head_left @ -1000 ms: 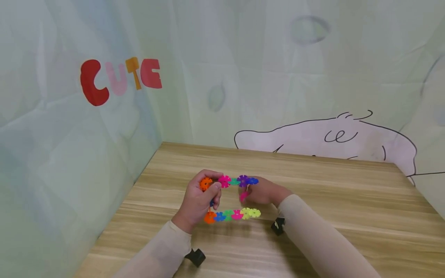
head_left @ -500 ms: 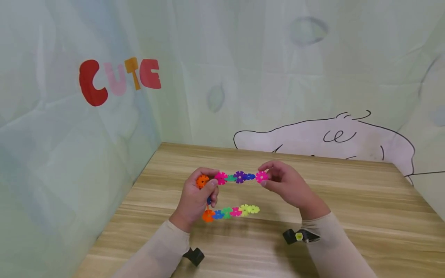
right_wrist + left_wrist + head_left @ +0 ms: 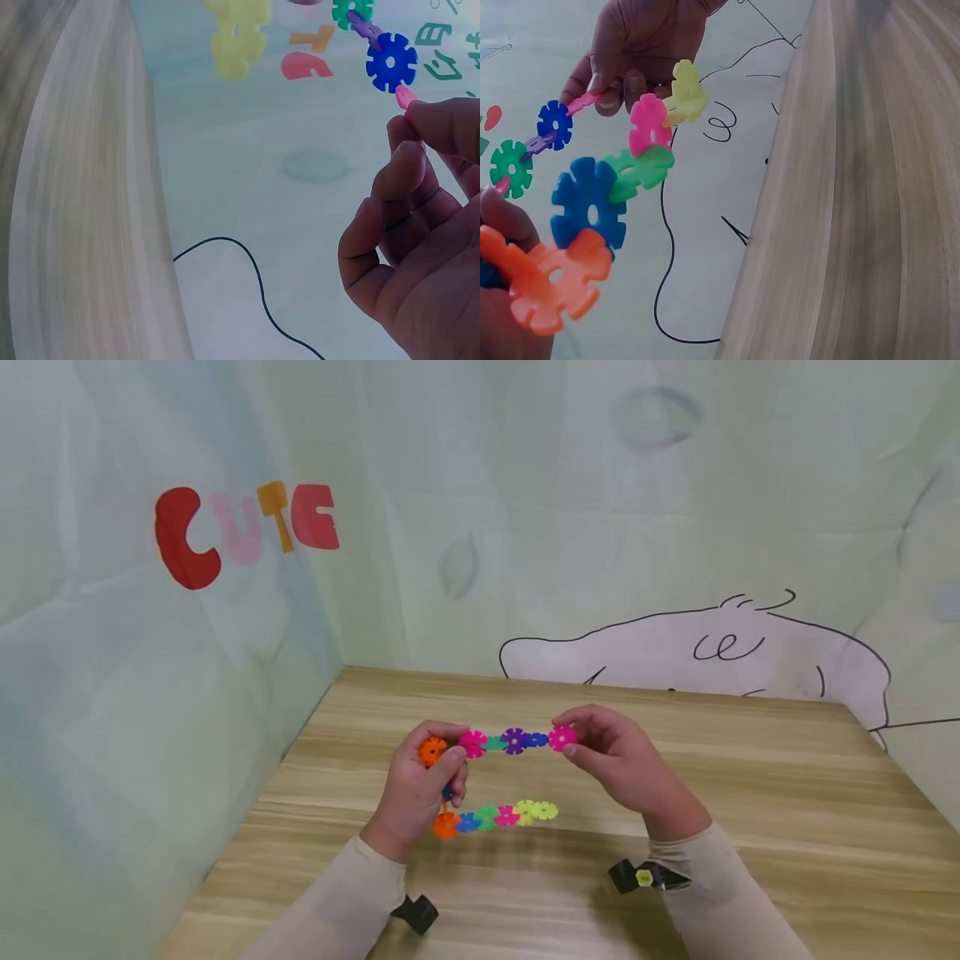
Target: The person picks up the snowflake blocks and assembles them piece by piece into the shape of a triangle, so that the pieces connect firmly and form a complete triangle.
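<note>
Several notched plastic snowflake discs are joined in a C-shaped chain, held up over the table. My left hand (image 3: 416, 777) grips its left side, thumb and fingers near an orange disc (image 3: 432, 751) and a pink one (image 3: 473, 744); it hides part of that side. From there the upper row runs through green, a purple disc (image 3: 514, 741) and blue to a pink end disc (image 3: 561, 738). My right hand (image 3: 626, 760) pinches this end disc between thumb and fingertips. The lower row goes from an orange disc (image 3: 446, 825) to a yellow end disc (image 3: 544, 811).
The wood-grain table (image 3: 780, 793) spreads below both hands. Printed cloth walls stand at the left and back, with red "CUTE" letters (image 3: 187, 539) and a pale cartoon outline (image 3: 697, 656). A black wrist camera (image 3: 416, 914) sits at the left sleeve.
My right hand has come out to the right from behind the upper row. The pink disc it holds has risen from below the blue disc to the row's end. My left hand keeps its grip.
</note>
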A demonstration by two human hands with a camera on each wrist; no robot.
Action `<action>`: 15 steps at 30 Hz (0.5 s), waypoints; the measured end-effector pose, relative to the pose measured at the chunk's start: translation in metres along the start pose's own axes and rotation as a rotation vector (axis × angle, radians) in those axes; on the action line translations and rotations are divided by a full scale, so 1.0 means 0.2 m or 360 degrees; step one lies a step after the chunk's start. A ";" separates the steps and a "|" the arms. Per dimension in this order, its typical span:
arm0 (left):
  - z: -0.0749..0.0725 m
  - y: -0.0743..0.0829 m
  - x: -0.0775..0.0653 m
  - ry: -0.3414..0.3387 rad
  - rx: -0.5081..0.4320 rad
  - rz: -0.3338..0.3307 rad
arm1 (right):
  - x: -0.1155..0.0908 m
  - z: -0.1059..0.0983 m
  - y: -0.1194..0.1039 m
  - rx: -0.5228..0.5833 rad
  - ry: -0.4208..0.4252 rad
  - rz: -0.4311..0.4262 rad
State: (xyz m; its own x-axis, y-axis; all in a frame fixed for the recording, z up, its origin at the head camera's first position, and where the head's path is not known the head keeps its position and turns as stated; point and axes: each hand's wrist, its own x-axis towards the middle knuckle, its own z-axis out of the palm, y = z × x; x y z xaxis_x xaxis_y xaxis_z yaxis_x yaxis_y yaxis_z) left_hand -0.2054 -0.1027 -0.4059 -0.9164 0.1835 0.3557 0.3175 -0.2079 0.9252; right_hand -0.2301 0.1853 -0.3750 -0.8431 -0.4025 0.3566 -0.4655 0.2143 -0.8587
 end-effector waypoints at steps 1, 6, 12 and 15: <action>0.00 0.00 0.00 -0.0006 -0.0003 0.0002 | 0.00 0.00 0.00 0.0003 0.0001 -0.0005; 0.00 0.00 0.00 -0.0023 -0.0010 0.0002 | -0.01 0.01 -0.01 0.0011 0.0010 -0.0010; 0.00 0.00 0.00 -0.0033 -0.0013 -0.0029 | -0.01 0.04 0.00 -0.0015 0.0052 -0.0047; 0.01 -0.01 -0.01 -0.0066 -0.0043 0.0015 | -0.01 0.05 0.00 -0.0019 0.0095 -0.0031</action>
State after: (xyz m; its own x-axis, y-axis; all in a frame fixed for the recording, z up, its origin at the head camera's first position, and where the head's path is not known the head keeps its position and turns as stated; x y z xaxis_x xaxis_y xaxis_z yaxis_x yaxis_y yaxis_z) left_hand -0.2048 -0.1003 -0.4084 -0.9023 0.2209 0.3702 0.3190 -0.2354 0.9181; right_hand -0.2256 0.1770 -0.3807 -0.8481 -0.3532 0.3949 -0.4849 0.2174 -0.8471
